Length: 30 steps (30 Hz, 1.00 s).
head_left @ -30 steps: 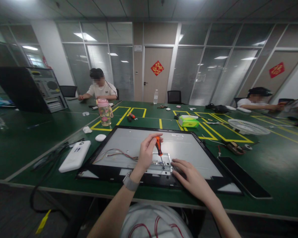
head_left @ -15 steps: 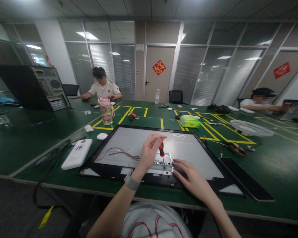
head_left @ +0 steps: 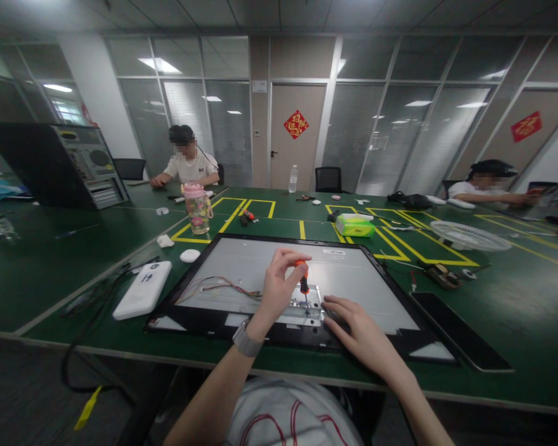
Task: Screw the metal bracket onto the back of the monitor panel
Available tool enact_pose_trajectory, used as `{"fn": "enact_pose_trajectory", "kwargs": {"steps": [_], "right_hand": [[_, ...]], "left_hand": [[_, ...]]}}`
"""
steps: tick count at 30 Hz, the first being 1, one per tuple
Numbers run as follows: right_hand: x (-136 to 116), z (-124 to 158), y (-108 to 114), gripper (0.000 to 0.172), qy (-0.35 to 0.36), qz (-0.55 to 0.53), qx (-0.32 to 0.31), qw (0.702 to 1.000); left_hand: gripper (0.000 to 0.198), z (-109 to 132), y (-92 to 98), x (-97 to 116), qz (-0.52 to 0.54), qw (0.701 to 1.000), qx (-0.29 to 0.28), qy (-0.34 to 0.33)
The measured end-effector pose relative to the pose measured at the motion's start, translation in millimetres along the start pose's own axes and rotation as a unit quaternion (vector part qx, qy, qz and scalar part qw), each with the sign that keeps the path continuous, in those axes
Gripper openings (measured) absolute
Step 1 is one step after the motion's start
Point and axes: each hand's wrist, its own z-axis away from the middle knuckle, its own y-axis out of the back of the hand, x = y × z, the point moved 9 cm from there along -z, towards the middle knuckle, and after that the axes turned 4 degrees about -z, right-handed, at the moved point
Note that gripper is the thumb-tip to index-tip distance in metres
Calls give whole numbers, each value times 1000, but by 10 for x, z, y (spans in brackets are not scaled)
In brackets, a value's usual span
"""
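Note:
My left hand (head_left: 281, 279), with a watch on its wrist, pinches the orange-and-black handle of a screwdriver (head_left: 304, 285) that stands upright. Its tip meets a small metal bracket (head_left: 314, 298) near the front edge of a large flat display panel (head_left: 242, 254) with a black frame. Right of the bracket, my right hand (head_left: 353, 322) lies on the panel, its fingers stretched out and fingertips at the bracket's edge. Thin coloured wires (head_left: 223, 282) run across the panel to the bracket's left side. The screw under the tip is too small to make out.
A white power bank (head_left: 143, 290) and cables lie left of the panel, a dark phone-like slab (head_left: 460, 331) right. Beyond are a pink-lidded bottle (head_left: 198, 209), a green tissue pack (head_left: 354, 225) and a white fan grille (head_left: 469, 235). Two people sit across the table.
The fingers of my left hand have shifted slightly on the screwdriver handle, which stays upright at the bracket. My right hand has stayed in place. The camera view has moved a little.

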Motion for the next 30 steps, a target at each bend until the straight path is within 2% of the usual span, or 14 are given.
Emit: {"fn": "enact_pose_trajectory", "kwargs": {"steps": [6, 12, 15, 21, 30], "right_hand": [[-3, 2, 20, 37, -4, 12, 4, 1000], [65, -23, -56, 49, -17, 103, -23, 994], [94, -31, -116, 52, -24, 129, -48, 990], [106, -33, -145, 55, -35, 155, -72, 985], [124, -34, -158, 56, -39, 142, -73, 986]], "left_hand": [[29, 16, -31, -144, 52, 997, -26, 52], [19, -2, -40, -55, 27, 999, -25, 9], [19, -3, -44, -59, 17, 999, -22, 18], [32, 13, -30, -89, 23, 998, -24, 56], [16, 8, 21, 14, -27, 1000, 4, -12]]}}
